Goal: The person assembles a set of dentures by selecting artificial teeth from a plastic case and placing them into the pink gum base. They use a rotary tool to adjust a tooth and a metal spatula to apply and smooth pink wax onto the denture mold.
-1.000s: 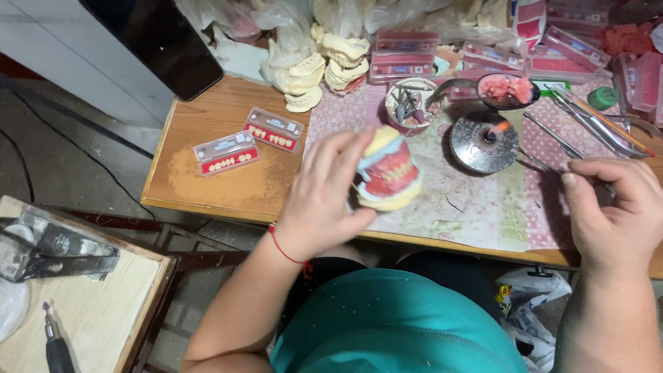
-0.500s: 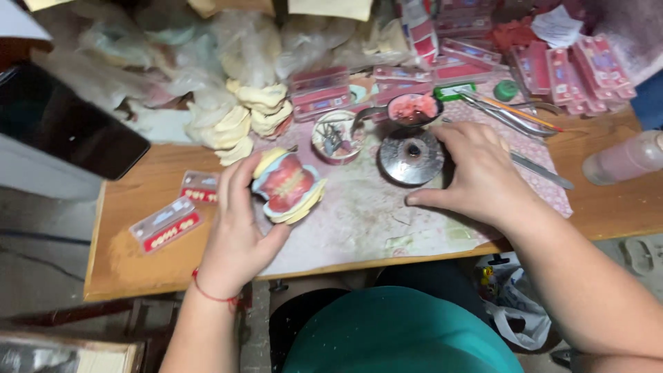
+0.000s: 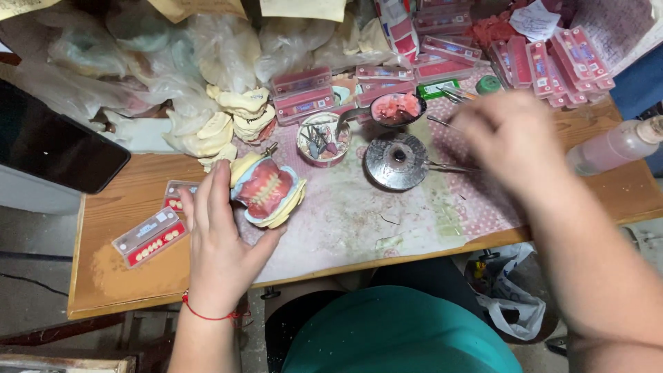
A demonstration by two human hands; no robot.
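Centrally, denture model (image 3: 268, 192), table edge (image 3: 387, 257) near

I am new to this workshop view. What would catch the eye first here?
Most striking is the denture model with pink gums and teeth, held in the left hand at the table's front. Right of it stands a round metal dish, with the blurred right hand above the patterned mat.

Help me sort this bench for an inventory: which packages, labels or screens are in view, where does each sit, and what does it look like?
Flat tooth card: front left of the table, beside the left hand; long, clear lid, red strip.
Second card: behind that hand's fingers, partly hidden.
Red-and-clear boxes: stacked behind the small tub.
More such boxes: back right corner, fanned.
Dark screen: far left, black, blank.
Paper sheets: top edge, yellowish.
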